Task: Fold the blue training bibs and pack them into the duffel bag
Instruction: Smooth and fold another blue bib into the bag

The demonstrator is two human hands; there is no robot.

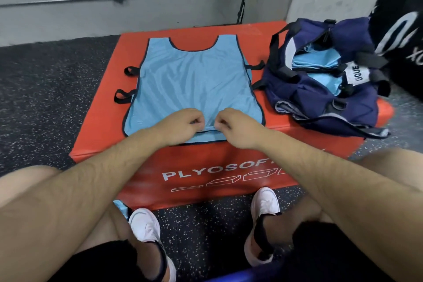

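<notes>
1 blue bib (194, 80) lies flat on the red foam box (96, 135), neck opening at the far end. The left hand (180, 123) and right hand (238, 125) each pinch its top layer near the middle of the near hem, fingers curled onto the mesh. Risk: lifting from the centre alone could let the slick fabric slide and skew the fold, and the loose black side straps (124, 96) may bunch. The duffel bag (320, 89) sits open beside it, with folded bibs inside.
</notes>
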